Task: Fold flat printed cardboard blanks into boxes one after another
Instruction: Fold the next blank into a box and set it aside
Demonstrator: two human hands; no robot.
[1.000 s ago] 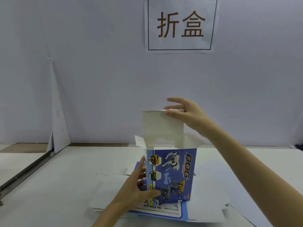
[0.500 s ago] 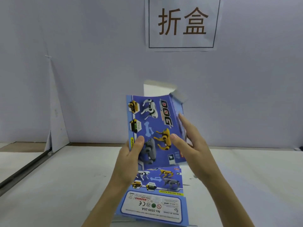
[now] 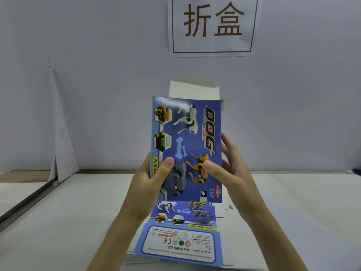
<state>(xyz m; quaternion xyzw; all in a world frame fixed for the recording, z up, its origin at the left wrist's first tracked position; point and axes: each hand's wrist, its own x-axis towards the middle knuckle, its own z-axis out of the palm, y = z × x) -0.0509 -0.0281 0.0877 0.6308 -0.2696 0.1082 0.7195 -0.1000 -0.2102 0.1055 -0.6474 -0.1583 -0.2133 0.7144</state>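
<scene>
A blue printed box [image 3: 187,137] with robot dogs and the word DOG is held up off the table, its printed face toward me. Its white top flap [image 3: 193,89] stands open above it. My left hand [image 3: 150,184] grips the box's lower left edge, thumb on the printed face. My right hand [image 3: 230,173] grips the lower right edge, thumb on the face and fingers behind. Below the box lies a flat printed blank [image 3: 181,237] on the table, part of a low pile near the front edge.
The white table [image 3: 78,212] runs to a pale wall with a paper sign [image 3: 213,24] bearing brown characters. A folded white card [image 3: 60,133] leans at the back left beside a dark metal rail [image 3: 25,202].
The box was standing on the pile with my right hand at its top flap. Both hands have since lifted it and now hold it up by its lower edges, slightly higher and squarer than before.
</scene>
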